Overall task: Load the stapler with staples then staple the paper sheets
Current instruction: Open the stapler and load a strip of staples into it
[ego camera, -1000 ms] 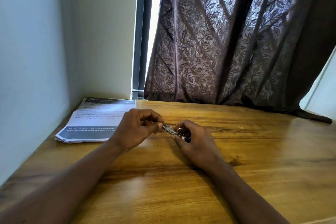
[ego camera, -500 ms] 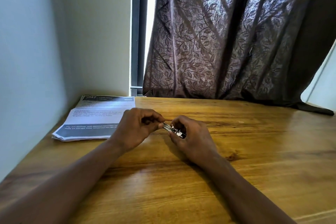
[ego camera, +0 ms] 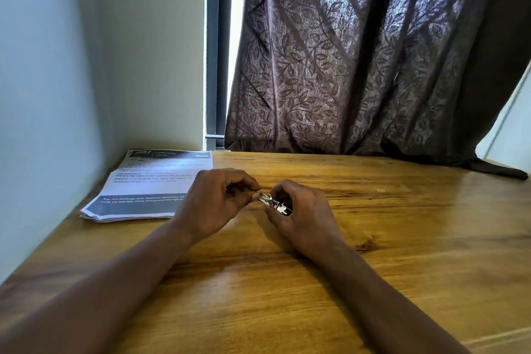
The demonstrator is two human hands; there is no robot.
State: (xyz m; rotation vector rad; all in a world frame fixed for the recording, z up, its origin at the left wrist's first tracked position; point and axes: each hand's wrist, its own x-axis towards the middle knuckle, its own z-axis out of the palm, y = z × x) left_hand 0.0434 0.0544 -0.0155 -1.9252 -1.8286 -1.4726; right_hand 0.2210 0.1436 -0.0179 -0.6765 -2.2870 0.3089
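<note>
Paper sheets [ego camera: 149, 187] are lying far left on the table [ego camera: 388, 253], while the left hand [ego camera: 212, 204] is pinching the left end of the stapler [ego camera: 275, 204], perhaps a staple strip, and the right hand [ego camera: 306, 217] is gripping its body with curled fingers.

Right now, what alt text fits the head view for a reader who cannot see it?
A right hand grips a small metal stapler over a wooden table while the left hand pinches its tip. Printed paper sheets lie stacked at the left by the wall; a dark leaf-patterned curtain hangs behind.
</note>
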